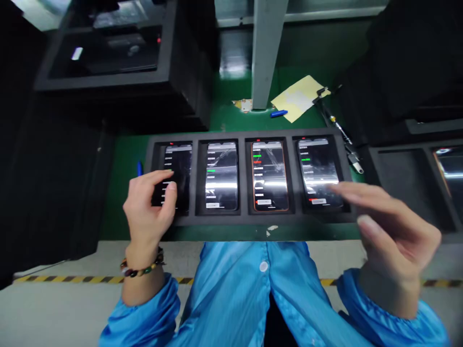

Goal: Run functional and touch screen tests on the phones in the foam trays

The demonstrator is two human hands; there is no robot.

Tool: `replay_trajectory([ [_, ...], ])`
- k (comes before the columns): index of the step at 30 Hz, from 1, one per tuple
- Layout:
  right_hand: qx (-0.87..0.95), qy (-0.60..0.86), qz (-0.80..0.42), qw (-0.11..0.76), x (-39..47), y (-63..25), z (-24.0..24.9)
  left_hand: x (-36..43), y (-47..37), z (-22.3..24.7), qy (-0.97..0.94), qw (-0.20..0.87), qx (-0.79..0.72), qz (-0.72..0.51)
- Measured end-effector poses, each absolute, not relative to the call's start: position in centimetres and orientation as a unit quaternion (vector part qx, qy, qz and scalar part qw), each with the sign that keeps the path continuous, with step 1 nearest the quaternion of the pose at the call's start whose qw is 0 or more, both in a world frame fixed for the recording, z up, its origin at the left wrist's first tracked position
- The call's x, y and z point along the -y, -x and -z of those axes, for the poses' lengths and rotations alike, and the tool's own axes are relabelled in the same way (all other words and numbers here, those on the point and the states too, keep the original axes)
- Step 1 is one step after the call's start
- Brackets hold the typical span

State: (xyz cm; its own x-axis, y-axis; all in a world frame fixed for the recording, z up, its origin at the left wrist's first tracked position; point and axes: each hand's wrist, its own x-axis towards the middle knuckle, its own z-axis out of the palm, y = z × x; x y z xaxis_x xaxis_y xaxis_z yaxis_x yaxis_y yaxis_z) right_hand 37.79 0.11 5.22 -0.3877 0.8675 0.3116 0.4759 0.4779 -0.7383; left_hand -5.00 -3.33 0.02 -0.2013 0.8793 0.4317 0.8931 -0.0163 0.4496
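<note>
the writing (211, 170) on the four phone screens (269, 176) is too small and blurred to read.

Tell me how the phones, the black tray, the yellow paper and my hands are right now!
Far-left phone: screen on, partly covered by left hand
Second phone: screen on, uncovered
Third phone: screen on, uncovered
Far-right phone: screen on, right fingers at its edge
Black tray: a phone in each of its four slots
Yellow paper: unfolded
Left hand: open, empty
Right hand: open, empty, blurry
</note>
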Motion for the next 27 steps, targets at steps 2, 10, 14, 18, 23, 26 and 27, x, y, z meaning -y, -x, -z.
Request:
replay_trajectory([
  [2, 0.769, 0.490, -0.219, 0.349, -1.5, -38.0, -4.2, 3.5, 4.8, -0.3, 0.664, -0.003, 0.680, 0.311],
  [10, 0.871, 0.431, -0.137, 0.193, -4.5, -37.3, -2.1, 3.2, 6.1, -3.8, 0.723, -0.128, 0.655, 0.177],
  [14, 0.888, 0.414, -0.119, 0.164, -5.8, -36.2, -2.1, 1.9, 6.9, -6.0, 0.729, -0.163, 0.646, 0.153],
  [18, 0.892, 0.419, -0.099, 0.138, -7.3, -34.1, -2.1, -0.7, 4.8, -5.3, 0.765, -0.142, 0.621, 0.094],
  [23, 0.881, 0.460, -0.064, 0.087, -7.9, -31.6, -1.2, -2.8, 1.5, -3.0, 0.761, -0.115, 0.638, 0.034],
  [26, 0.890, 0.444, -0.076, 0.074, -5.9, -32.2, -1.6, -0.9, 0.7, -3.5, 0.756, -0.116, 0.645, 0.018],
  [27, 0.898, 0.426, -0.090, 0.072, -4.8, -33.0, -2.2, 0.3, 0.6, -4.2, 0.758, -0.123, 0.641, 0.016],
])
